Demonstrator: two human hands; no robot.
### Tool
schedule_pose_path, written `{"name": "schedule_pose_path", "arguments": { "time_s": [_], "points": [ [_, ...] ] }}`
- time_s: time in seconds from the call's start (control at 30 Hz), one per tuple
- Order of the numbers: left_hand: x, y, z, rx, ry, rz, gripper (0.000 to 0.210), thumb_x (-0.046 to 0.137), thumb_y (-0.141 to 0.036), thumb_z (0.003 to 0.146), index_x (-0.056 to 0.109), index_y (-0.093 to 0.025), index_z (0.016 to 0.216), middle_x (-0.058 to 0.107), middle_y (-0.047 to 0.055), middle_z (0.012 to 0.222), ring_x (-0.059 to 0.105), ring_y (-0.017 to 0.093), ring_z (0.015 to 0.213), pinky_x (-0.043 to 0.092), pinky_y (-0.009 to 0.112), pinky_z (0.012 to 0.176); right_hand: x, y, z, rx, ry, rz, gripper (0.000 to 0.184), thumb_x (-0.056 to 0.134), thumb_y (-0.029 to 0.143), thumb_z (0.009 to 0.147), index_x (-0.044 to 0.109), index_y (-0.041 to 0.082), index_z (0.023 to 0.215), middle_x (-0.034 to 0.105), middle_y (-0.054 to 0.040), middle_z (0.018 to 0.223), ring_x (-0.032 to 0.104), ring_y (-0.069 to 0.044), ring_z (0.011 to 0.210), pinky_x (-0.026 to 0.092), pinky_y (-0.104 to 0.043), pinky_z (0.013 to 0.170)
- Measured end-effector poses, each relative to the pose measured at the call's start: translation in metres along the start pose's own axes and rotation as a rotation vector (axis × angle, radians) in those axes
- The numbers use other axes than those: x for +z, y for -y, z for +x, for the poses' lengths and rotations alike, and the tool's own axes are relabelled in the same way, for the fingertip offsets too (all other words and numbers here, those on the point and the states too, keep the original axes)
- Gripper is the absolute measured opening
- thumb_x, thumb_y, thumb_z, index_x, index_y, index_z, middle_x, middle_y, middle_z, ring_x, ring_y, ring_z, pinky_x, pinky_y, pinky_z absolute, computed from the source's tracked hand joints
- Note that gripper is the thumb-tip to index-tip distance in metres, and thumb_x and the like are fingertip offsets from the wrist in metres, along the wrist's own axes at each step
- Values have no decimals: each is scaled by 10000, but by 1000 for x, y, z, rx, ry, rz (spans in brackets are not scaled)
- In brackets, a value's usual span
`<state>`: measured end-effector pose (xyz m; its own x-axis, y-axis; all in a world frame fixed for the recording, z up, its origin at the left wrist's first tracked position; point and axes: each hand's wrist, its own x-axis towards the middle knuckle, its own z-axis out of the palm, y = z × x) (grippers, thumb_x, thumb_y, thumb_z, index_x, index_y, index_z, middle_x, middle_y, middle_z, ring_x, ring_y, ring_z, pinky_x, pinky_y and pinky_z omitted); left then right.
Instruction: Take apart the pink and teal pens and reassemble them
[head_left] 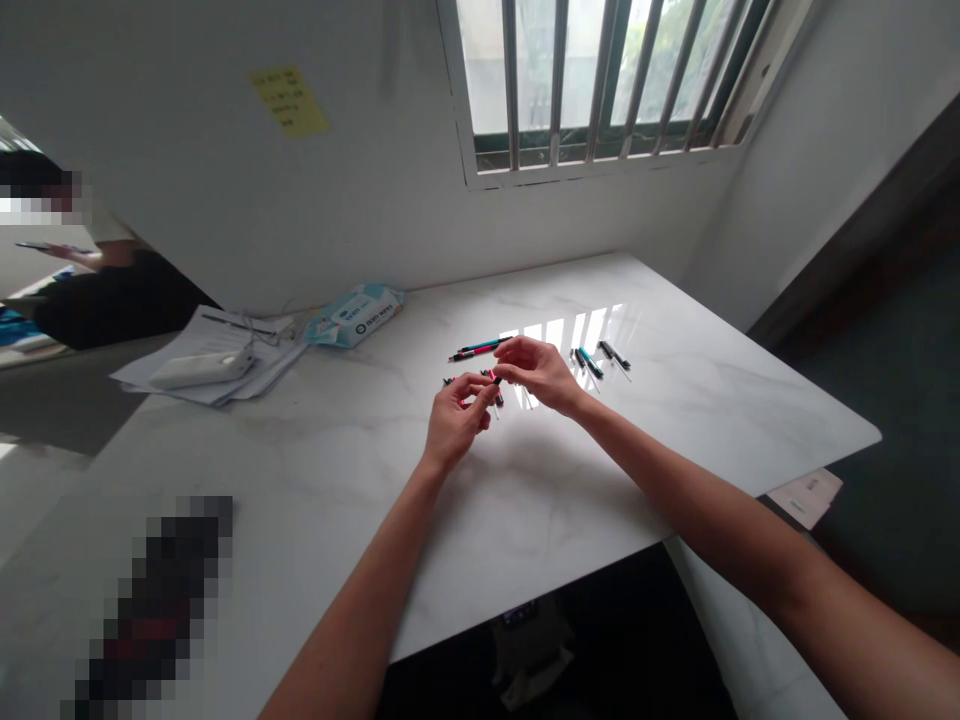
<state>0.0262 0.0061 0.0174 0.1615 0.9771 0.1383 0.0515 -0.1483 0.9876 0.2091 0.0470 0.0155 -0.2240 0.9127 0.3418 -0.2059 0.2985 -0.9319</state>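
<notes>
Over the middle of the white marbled table (360,480), my hands meet at the fingertips. My left hand (455,420) is closed, its thumb and fingers pinching a small black and red pen part (496,379). From the right, my right hand (546,374) pinches the upper end of the same part. Just behind them lie a red and black pen (474,352) and a blue pen (489,343), side by side. Other red and black pen pieces are partly hidden by my left hand. How the held parts join is too small to tell.
Right of my hands are teal and black pen pieces (589,362) and black pen pieces (614,354) with thin refills. A wipes pack (356,316), papers (217,385) and a white device (202,368) lie at the left. A person (112,290) sits beyond them.
</notes>
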Motion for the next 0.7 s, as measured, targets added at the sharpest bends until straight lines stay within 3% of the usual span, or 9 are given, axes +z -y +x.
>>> {"name": "schedule_pose_path", "arguments": {
  "time_s": [0.1, 0.2, 0.37, 0.47, 0.57, 0.7],
  "points": [
    [1, -4, -1, -84, 56, -96, 495, 829, -639, 826, 664, -172, 847, 648, 8, 726, 530, 81, 442, 338, 214, 403, -8, 8, 4, -15, -49, 51, 497, 964, 521, 709, 743, 219, 1036, 788, -32, 926, 753, -190, 886, 631, -342, 849],
    [0, -5, -1, -99, 55, -131, 476, 845, -607, 812, 674, -166, 859, 635, 6, 725, 511, 74, 439, 311, 210, 402, -30, 21, -5, -47, -142, -10, 465, 944, 499, 740, 749, 230, 1065, 805, -48, 971, 774, -218, 975, 641, -384, 927],
    [-3, -1, 3, -44, -54, -186, 326, 860, -401, 792, 706, -186, 983, 648, -5, 805, 509, 64, 520, 358, 209, 481, -88, 32, -67, -66, -289, -482, 231, 806, 368, 869, 789, 228, 1052, 816, -72, 1072, 788, -252, 1023, 632, -464, 1019],
    [-1, 2, 4, 3, -53, -177, 305, 849, -336, 785, 720, -206, 1029, 665, -1, 855, 525, 74, 582, 411, 223, 550, -111, 26, -106, -6, -352, -740, 224, 694, 290, 890, 790, 222, 1080, 819, -67, 1081, 788, -241, 949, 644, -468, 985],
    [2, 1, 2, 13, -10, -123, 315, 843, -384, 809, 740, -215, 1054, 673, 11, 866, 548, 97, 622, 452, 249, 601, -118, 16, -121, 52, -355, -826, 276, 657, 240, 849, 786, 217, 1091, 816, -57, 1043, 777, -227, 894, 648, -435, 936],
    [3, 1, 0, 30, 17, -87, 352, 863, -437, 805, 751, -222, 1060, 674, 13, 872, 559, 109, 642, 462, 262, 621, -116, 11, -118, 88, -302, -852, 261, 651, 255, 843, 785, 221, 1065, 803, -46, 996, 756, -217, 854, 638, -409, 884]
  ]
}}
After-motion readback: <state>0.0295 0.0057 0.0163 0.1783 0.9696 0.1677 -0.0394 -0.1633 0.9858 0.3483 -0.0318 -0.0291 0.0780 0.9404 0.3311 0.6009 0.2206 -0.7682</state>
